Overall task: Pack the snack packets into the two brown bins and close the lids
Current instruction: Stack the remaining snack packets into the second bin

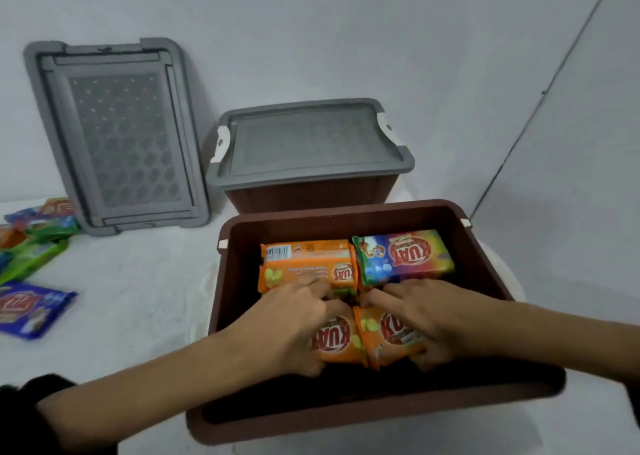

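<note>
At the front edge of the white surface (138, 298) stands the open brown bin (346, 420). Inside it the left hand (294, 323) grips a first orange packet (337, 343), and the right hand (440, 319) grips a second orange packet (391, 336) touching the first. Against the bin's far wall a third orange packet (308, 264) and a multicoloured packet (405, 257) lie side by side. Behind stands the lidded brown bin (311, 196), with its grey lid (311, 142) on. A loose grey lid (117, 132) leans on the wall at the far left. A blue packet (27, 309) and green packets (31, 250) lie by the left edge.
</note>
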